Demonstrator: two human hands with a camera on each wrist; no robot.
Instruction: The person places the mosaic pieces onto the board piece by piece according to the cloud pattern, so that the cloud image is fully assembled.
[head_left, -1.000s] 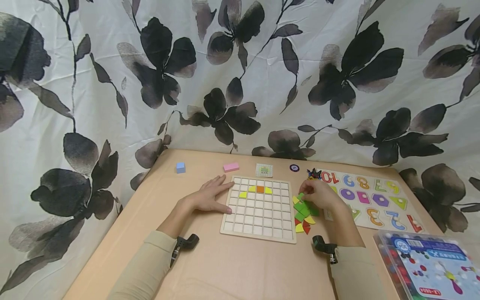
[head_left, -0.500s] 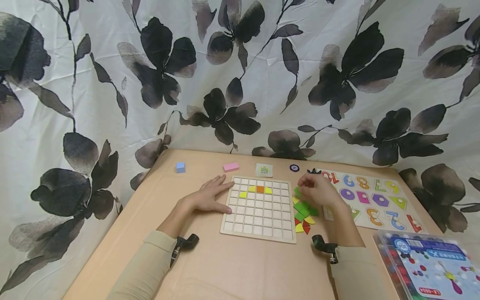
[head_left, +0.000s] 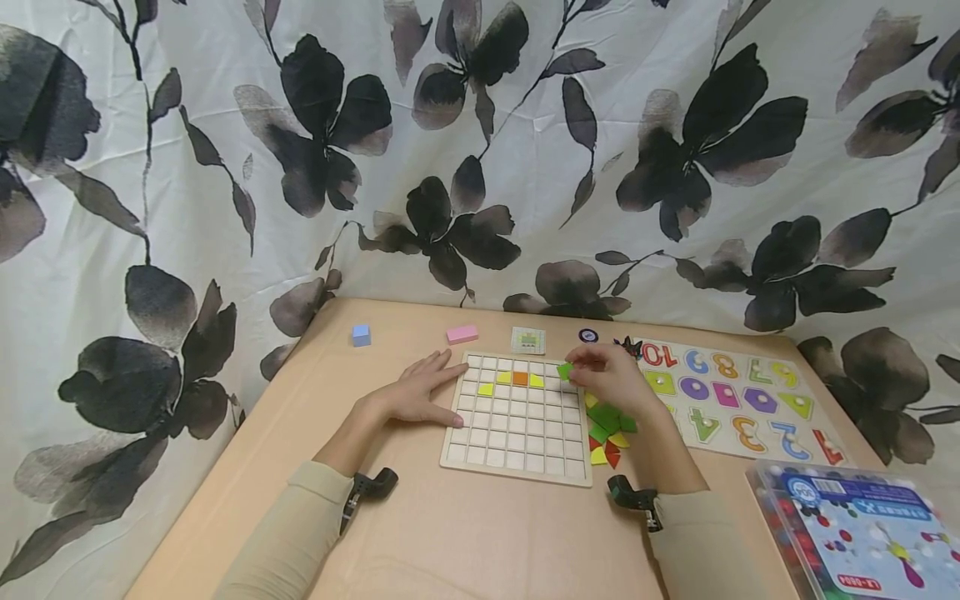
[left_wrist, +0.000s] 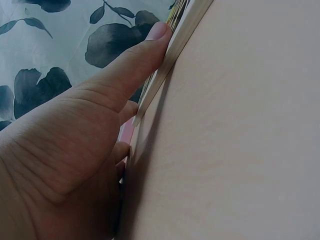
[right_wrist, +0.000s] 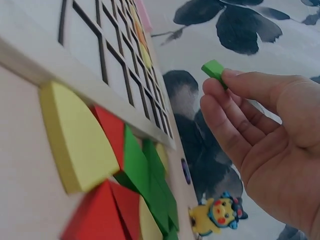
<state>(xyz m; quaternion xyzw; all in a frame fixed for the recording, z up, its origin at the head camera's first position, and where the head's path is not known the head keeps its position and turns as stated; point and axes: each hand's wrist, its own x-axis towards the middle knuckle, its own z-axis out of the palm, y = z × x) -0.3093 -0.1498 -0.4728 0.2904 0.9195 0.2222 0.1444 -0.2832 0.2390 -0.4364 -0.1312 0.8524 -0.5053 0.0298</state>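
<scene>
A wooden grid board [head_left: 516,433] lies mid-table with several yellow pieces and one orange square [head_left: 521,379] set in its upper cells. My left hand [head_left: 412,392] rests at the board's left edge, its thumb [left_wrist: 145,45] against the rim and fingers spread. My right hand [head_left: 611,375] pinches a green block [right_wrist: 215,71] between thumb and fingers, held up over the board's upper right corner. Beside the board's right edge lies a pile of loose pieces: green blocks [head_left: 606,417], red pieces [right_wrist: 100,215] and yellow quarter-rounds [right_wrist: 77,140].
A pattern card [head_left: 528,340], a pink block [head_left: 462,334], a blue cube [head_left: 362,335] and a dark round disc [head_left: 588,336] line the back. A small yellow figure [right_wrist: 215,215] stands near a number puzzle board [head_left: 738,400]. A plastic case [head_left: 862,525] sits front right.
My right hand has lifted the green block from the pile and moved left with it, over the board's upper right corner. My left hand has stayed in place.
</scene>
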